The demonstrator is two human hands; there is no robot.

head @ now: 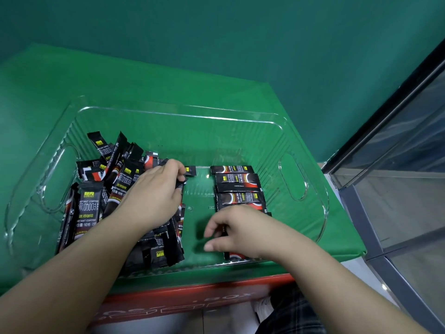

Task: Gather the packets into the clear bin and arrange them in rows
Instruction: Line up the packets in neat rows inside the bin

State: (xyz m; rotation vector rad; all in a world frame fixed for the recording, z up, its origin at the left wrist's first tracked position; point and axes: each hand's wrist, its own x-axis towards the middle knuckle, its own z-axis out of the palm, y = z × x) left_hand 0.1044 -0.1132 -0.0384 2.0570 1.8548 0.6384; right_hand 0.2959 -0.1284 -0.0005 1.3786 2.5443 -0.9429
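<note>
Packets [237,180] lie long axis crosswise, in a row beyond the right hand [237,231], whose loosely curled grip holds nothing; left hand [154,190] pinches one packet [190,170] over the jumbled pile [96,201] in the clear bin [292,177], on a green-covered surface [120,78]

Left hand [154,189] and right hand [240,231]: bare, no rings, no watch, no gloves. Both forearms bare to frame edge, no sleeves visible. Nails short, unpainted. Below red box [183,302]: dark plaid trousers [289,314], grey-on-black check; white shoe [263,307] beside them, blurred.
</note>
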